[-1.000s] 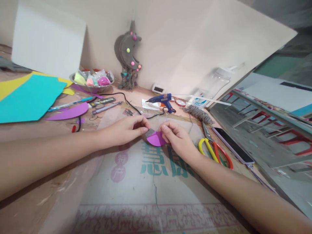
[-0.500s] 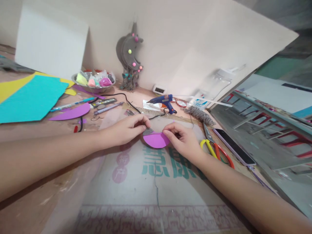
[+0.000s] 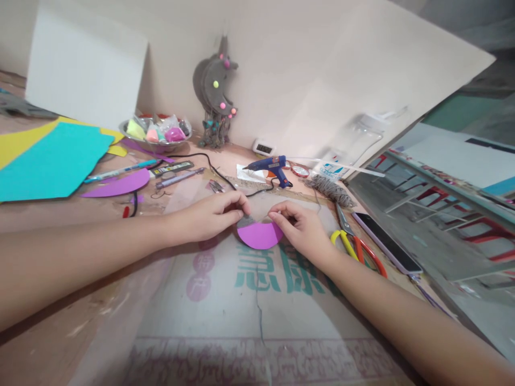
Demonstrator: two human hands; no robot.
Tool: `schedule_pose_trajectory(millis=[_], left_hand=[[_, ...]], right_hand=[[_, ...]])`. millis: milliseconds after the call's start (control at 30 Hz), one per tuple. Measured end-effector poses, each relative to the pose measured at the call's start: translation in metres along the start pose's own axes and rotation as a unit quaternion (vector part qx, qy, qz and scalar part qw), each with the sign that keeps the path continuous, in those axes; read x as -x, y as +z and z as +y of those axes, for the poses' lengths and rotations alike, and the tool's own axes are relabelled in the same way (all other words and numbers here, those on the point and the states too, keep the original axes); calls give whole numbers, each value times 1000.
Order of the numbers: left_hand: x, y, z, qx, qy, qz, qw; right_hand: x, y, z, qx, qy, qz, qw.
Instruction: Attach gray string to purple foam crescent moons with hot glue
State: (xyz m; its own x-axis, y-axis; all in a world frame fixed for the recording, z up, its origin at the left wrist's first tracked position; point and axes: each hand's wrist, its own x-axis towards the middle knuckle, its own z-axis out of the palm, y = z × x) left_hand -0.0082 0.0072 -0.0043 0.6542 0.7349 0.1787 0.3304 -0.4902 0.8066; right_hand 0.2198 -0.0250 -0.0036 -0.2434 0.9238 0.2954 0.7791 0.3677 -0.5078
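A purple half-round piece of craft sheet point(image 3: 260, 237) is held up between my hands, over the printed cardboard. On its upper left corner lies a small grey patch point(image 3: 245, 220), which looks like wound yarn. My left hand point(image 3: 231, 210) is closed in a pinch at this corner, thumb against the grey part. My right hand point(image 3: 295, 222) pinches at the upper right corner; whether a thin strand is also between those fingertips, I cannot tell. A blue hot glue gun point(image 3: 269, 165) lies just beyond the hands.
Scissors point(image 3: 350, 238), a phone point(image 3: 386, 242) and a bundle of grey yarn point(image 3: 330, 191) lie to the right. On the left are turquoise sheet point(image 3: 52, 163), another purple piece point(image 3: 118, 184) and pens. A bowl of clay packets point(image 3: 156, 142) and a moon ornament point(image 3: 213, 86) stand behind.
The purple piece has tilted slightly, its lower edge sitting a little lower and more right. More of the grey patch shows beside my left thumb. Both hands keep their pinches.
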Motion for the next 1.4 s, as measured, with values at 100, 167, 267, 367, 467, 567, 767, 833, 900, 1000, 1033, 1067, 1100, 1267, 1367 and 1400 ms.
schedule_pose_trajectory(millis=[100, 167, 267, 367, 467, 567, 767, 833, 900, 1000, 1033, 1067, 1100, 1267, 1367, 1400], left_hand=[[0, 0, 0, 4, 1, -4, 1000], [0, 0, 1, 9, 0, -6, 1000], [0, 0, 2, 20, -5, -12, 1000], [1, 0, 4, 34, -1, -15, 999], [2, 0, 4, 87, -37, -40, 995], [3, 0, 3, 156, -88, -76, 981], [-1, -5, -1, 170, -59, -63, 982], [-2, -6, -2, 184, -58, -60, 979], [-2, -7, -1, 200, -64, -56, 976], [-2, -7, 1, 212, -73, -49, 973], [-2, -7, 2, 214, -75, -46, 973], [-2, -6, 2, 219, -78, -44, 972], [-1, -6, 3, 228, -82, -41, 969], [0, -3, 5, 267, -102, -31, 958], [0, -3, 6, 237, -96, -31, 966], [-1, -3, 6, 224, -92, -28, 970]], right_hand=[[0, 0, 2, 1, 3, 11, 1000], [-1, 0, 2, 0, 6, 16, 1000], [-2, -1, 0, -6, 12, 22, 1000], [-4, -3, 1, -27, 15, 23, 999], [-9, -5, 8, -56, 28, 12, 998], [-14, -7, 17, -73, 51, 14, 996], [-19, -7, 29, -25, 65, 47, 996], [-19, -6, 32, 2, 29, 50, 998], [-19, -4, 35, 34, -19, 51, 998], [-19, -5, 36, 61, -64, 55, 995], [-18, -5, 35, 65, -67, 61, 994], [-18, -6, 33, 67, -68, 67, 993], [-17, -7, 31, 66, -67, 74, 993], [-12, -8, 18, -63, 0, 98, 993], [-7, -6, 12, -226, 80, 81, 968], [-5, -5, 10, -272, 99, 70, 955]])
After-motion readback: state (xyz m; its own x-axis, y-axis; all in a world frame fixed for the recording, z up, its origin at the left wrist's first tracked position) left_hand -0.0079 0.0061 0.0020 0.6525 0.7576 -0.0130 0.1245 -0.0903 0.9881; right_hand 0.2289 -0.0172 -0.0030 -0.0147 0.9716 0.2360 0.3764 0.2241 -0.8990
